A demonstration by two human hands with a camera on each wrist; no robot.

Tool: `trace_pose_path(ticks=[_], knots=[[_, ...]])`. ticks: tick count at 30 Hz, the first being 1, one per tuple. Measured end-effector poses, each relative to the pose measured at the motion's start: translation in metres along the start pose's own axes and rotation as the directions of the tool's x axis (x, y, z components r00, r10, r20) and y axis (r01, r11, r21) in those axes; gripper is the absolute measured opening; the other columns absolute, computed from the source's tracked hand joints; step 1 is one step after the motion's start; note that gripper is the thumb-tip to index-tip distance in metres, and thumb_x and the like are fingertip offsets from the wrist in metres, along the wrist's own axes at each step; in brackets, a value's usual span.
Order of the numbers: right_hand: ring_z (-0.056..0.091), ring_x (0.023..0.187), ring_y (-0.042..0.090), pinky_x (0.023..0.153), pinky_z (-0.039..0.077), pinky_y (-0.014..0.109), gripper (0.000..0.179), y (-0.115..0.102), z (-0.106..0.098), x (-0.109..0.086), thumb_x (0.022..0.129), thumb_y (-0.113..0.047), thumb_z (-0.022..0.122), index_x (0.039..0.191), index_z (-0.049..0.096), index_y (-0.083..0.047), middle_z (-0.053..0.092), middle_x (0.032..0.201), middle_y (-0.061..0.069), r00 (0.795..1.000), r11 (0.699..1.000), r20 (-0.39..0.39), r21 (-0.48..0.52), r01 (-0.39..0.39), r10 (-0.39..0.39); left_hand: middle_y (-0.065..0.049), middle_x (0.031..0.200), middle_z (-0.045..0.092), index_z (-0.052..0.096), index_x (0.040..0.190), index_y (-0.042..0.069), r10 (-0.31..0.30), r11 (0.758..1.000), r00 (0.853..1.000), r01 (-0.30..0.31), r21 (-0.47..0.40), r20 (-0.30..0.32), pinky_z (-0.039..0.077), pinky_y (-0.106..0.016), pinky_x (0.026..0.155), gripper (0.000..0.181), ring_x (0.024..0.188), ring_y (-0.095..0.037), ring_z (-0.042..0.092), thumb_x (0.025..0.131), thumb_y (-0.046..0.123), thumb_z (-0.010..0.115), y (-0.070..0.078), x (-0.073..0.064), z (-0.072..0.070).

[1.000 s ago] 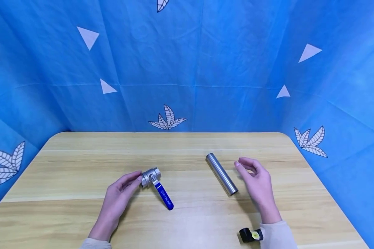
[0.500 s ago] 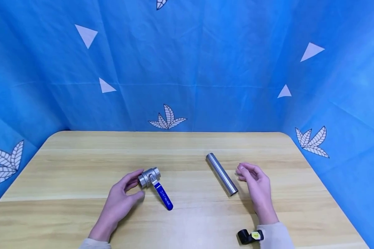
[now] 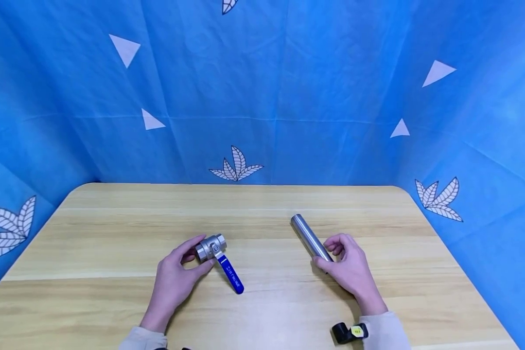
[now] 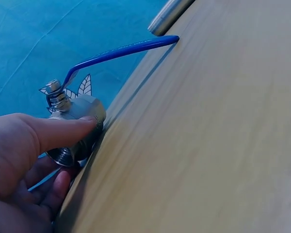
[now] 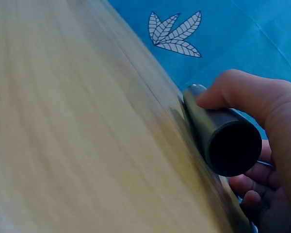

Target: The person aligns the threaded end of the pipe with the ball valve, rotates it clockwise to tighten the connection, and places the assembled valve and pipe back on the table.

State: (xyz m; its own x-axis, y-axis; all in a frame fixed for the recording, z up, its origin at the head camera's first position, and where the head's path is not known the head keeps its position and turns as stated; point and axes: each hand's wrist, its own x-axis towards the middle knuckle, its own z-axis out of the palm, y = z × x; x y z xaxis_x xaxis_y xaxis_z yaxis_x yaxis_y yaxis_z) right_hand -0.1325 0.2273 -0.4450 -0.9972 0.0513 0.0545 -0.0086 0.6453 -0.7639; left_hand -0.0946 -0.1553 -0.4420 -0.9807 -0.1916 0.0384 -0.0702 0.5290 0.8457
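A steel ball valve (image 3: 204, 250) with a blue lever handle (image 3: 232, 277) lies left of the middle of the table. My left hand (image 3: 175, 278) grips its near end. In the left wrist view, the thumb presses along the valve body (image 4: 89, 108) and the other fingers curl at its far side, partly hidden. To the right, a plain metal tube (image 3: 307, 234) lies slanted, its lower end partly covered by my right hand (image 3: 351, 268). The right wrist view has the thumb on top of the tube (image 5: 206, 119) and fingers curled at its other side; its hollow end faces the camera.
Both things rest on a light wooden table (image 3: 271, 311) with rounded far corners. Blue cloth (image 3: 271, 87) with white triangles and leaf prints hangs behind it and at both sides. A black device (image 3: 347, 333) with a yellow label sits at the right wrist.
My left thumb lifted from the valve, then came back onto it further along. The right hand moved left from beside the tube and took hold of its lower end.
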Motion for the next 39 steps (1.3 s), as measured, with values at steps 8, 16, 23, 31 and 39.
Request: trace_pose_path(ticks=[8, 16, 23, 31, 39], knots=[[0.057, 0.092, 0.018, 0.077, 0.049, 0.021, 0.047, -0.0004, 0.0006, -0.0018, 0.075, -0.031, 0.098, 0.108, 0.070, -0.011, 0.067, 0.100, 0.006, 1.000, 1.000, 0.004, 0.013, -0.018, 0.018, -0.019, 0.136, 0.073, 0.072, 0.139, 0.011, 0.095, 0.994, 0.994, -0.098, -0.046, -0.062, 0.063, -0.022, 0.096, 0.061, 0.114, -0.034, 0.074, 0.083, 0.004, 0.091, -0.0010, -0.0014, 0.0064], [0.059, 0.086, 0.015, 0.072, 0.051, 0.021, 0.046, -0.0019, 0.0001, -0.0033, 0.076, -0.031, 0.099, 0.108, 0.072, -0.011, 0.068, 0.096, 0.006, 0.999, 0.997, 0.015, 0.069, -0.038, 0.038, -0.023, 0.138, 0.071, 0.070, 0.141, 0.009, 0.101, 0.994, 0.993, -0.103, -0.042, -0.054, 0.063, -0.044, 0.108, 0.059, 0.121, -0.038, 0.071, 0.085, 0.001, 0.088, 0.0002, -0.0021, 0.0062], [0.059, 0.085, 0.016, 0.072, 0.052, 0.021, 0.044, -0.0010, 0.0003, -0.0028, 0.075, -0.028, 0.100, 0.106, 0.073, -0.012, 0.068, 0.095, 0.006, 0.999, 0.996, 0.015, 0.087, -0.029, 0.028, -0.019, 0.140, 0.068, 0.067, 0.143, 0.006, 0.100, 0.995, 0.995, -0.099, -0.029, 0.025, 0.054, -0.050, 0.119, 0.055, 0.132, -0.036, 0.061, 0.091, 0.007, 0.084, -0.0013, -0.0032, 0.0043], [0.059, 0.086, 0.016, 0.072, 0.052, 0.021, 0.045, -0.0015, 0.0003, -0.0024, 0.074, -0.028, 0.100, 0.106, 0.073, -0.012, 0.068, 0.095, 0.006, 0.999, 0.995, 0.017, 0.087, -0.041, 0.040, -0.014, 0.145, 0.059, 0.061, 0.149, 0.000, 0.136, 0.990, 0.991, -0.136, -0.036, 0.011, 0.054, -0.011, 0.104, 0.054, 0.122, -0.027, 0.064, 0.099, 0.013, 0.078, -0.0035, -0.0035, 0.0021], [0.058, 0.086, 0.016, 0.072, 0.051, 0.021, 0.045, -0.0017, -0.0005, -0.0035, 0.075, -0.030, 0.100, 0.107, 0.073, -0.012, 0.068, 0.095, 0.006, 0.999, 0.996, 0.020, 0.083, -0.042, 0.041, -0.010, 0.141, 0.066, 0.060, 0.152, 0.008, 0.116, 0.993, 0.992, -0.115, -0.034, 0.044, 0.050, -0.009, 0.108, 0.053, 0.129, -0.027, 0.065, 0.101, 0.012, 0.074, -0.0013, -0.0029, 0.0018]])
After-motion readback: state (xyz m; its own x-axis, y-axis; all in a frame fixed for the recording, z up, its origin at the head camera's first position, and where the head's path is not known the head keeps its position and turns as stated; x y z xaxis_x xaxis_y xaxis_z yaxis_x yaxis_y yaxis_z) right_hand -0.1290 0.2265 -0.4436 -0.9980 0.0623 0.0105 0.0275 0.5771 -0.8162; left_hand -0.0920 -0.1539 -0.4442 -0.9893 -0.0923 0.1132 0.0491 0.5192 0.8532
